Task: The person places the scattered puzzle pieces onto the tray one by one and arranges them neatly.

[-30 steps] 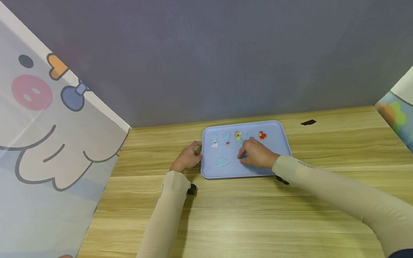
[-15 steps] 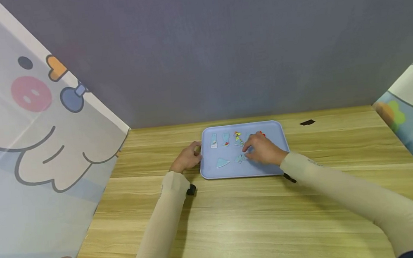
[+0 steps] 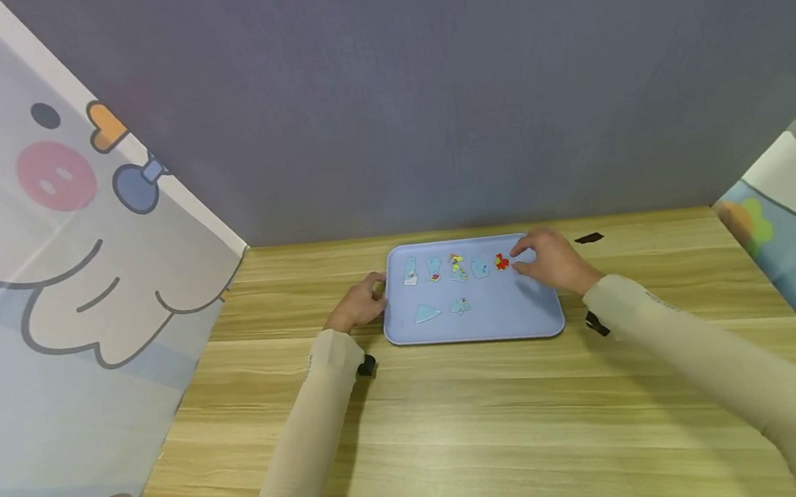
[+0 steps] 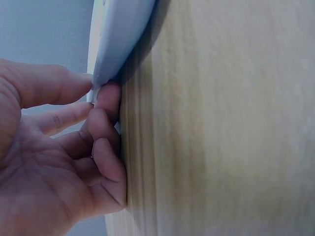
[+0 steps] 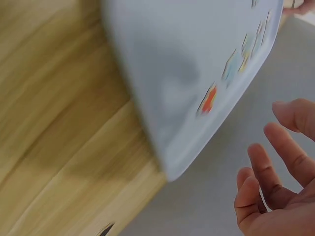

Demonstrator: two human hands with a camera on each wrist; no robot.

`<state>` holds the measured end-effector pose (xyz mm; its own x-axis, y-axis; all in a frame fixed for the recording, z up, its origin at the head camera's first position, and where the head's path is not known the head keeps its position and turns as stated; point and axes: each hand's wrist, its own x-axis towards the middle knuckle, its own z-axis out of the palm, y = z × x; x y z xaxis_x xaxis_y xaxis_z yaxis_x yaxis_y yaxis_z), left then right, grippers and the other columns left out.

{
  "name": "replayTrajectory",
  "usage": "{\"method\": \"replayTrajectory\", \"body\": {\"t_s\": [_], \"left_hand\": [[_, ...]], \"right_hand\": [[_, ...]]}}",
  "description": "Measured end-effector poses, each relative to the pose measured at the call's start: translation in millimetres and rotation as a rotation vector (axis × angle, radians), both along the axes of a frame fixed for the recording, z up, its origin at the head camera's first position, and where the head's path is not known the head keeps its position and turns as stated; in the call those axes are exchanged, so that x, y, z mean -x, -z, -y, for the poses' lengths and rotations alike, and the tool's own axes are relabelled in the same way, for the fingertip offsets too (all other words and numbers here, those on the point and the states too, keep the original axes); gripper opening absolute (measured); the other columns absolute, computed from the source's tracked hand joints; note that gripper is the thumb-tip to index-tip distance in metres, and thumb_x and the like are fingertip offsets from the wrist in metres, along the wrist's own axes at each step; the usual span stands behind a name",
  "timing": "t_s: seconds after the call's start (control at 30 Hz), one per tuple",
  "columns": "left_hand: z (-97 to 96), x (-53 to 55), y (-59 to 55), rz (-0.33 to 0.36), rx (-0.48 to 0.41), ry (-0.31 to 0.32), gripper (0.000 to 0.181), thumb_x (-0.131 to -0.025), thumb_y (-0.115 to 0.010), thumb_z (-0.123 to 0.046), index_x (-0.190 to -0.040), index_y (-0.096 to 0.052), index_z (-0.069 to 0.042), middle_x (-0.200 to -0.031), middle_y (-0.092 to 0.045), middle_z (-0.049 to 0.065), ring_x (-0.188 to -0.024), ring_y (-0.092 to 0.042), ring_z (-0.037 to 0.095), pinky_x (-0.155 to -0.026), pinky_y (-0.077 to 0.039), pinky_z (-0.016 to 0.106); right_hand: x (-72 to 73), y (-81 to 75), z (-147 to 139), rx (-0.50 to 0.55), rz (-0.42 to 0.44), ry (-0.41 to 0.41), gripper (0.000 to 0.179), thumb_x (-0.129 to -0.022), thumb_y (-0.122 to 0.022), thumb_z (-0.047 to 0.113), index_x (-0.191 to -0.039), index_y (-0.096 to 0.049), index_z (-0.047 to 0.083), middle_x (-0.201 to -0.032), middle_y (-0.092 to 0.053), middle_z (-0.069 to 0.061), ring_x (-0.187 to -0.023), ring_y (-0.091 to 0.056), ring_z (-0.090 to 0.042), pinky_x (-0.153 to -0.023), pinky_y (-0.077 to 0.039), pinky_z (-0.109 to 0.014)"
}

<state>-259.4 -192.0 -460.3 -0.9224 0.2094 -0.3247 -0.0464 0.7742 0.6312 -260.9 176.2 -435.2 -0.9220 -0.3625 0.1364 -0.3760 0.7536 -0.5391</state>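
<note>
On the table lies a light blue tray (image 3: 520,321) bearing several flat picture pieces. My left hand (image 3: 358,303) pinches the tray's left rim; in the left wrist view the thumb (image 4: 61,86) is at the rim and the other fingers curl beneath. A red piece (image 3: 502,262) is at the right end of the back row. Beside it, over the tray's right side, hovers my right hand (image 3: 550,260), fingers apart and holding nothing. The front row has a pale blue triangular piece (image 3: 427,313) and a pale blue piece with small details (image 3: 460,306).
Further back-row pieces are a pale blue one (image 3: 480,268), a yellow-patterned one (image 3: 457,267) and two narrow pale ones. A dark mark (image 3: 590,238) is on the wooden table (image 3: 473,425) right of the tray. A grey wall (image 3: 429,117) rises behind the table.
My right hand has moved right and back, away from the front-row piece with small details, which now lies uncovered along with the red piece. My left hand stays at the rim.
</note>
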Motion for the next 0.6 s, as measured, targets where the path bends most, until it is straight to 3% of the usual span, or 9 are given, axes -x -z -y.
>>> {"method": "replayTrajectory", "body": {"t_s": [0.37,0.6], "left_hand": [[0.3,2.4,0.9,-0.014,0.009,0.008,0.05,-0.093,-0.055,-0.012,-0.14,-0.039,-0.014,-0.115,-0.06,0.019,-0.098,-0.059,0.025,-0.082,-0.049,0.037],[1.1,-0.1,0.0,-0.014,0.006,0.012,0.05,-0.094,-0.056,-0.012,-0.14,-0.039,-0.013,-0.115,-0.06,0.019,-0.098,-0.059,0.025,-0.082,-0.049,0.038]], "right_hand": [[3.8,4.2,-54.7,0.049,-0.096,0.071,0.022,-0.082,-0.068,0.006,-0.099,-0.068,-0.007,-0.103,-0.063,-0.027,-0.094,-0.056,-0.043,-0.079,-0.043,-0.052],[4.8,8.9,-72.6,0.022,-0.046,0.12,0.024,-0.085,-0.067,0.008,-0.102,-0.066,-0.009,-0.105,-0.062,-0.028,-0.095,-0.058,-0.043,-0.088,-0.039,-0.052]]}}
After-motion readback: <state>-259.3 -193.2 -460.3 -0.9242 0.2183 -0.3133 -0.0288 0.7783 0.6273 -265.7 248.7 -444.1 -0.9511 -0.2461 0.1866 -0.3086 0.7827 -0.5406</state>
